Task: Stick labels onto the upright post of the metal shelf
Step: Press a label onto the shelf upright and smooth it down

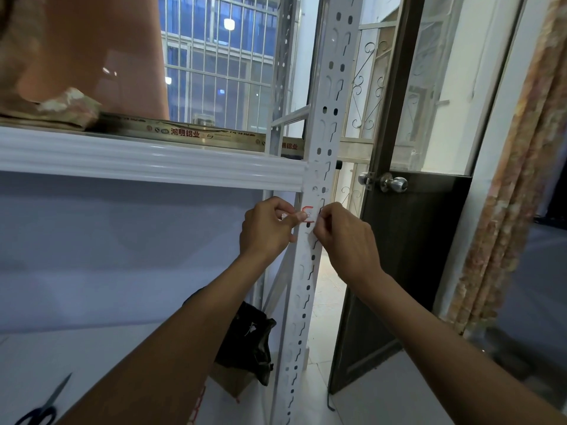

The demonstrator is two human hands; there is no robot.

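Label: a small white label [308, 215] with a red border sits on the front face of the post, just below the shelf beam; only its red corners show, the fingers cover the rest and any print is unreadable
Left hand: the left hand [266, 230] comes in from the left, fingers curled narrow, thumb and forefinger pinching the label's left edge against the metal
Right hand: the right hand [343, 236] meets it from the right, knuckles up, fingertips closed tight on the label's right edge; the tips themselves are hidden behind the knuckles
Post: the white upright post [322, 142] with rows of slots runs top to bottom, tilted in the wide lens, its foot cut off at the bottom edge
Shelf: the white shelf beam [147, 162] joins the post right above the hands
Scissors: blue-handled scissors [46, 404] lie on the lower shelf, bottom left, partly cut off
Bag: a crumpled black bag [248, 338] sits on a cardboard box [230, 380] behind the left forearm, contents not visible
Door: a dark door [408, 271] with a metal knob stands open on the right
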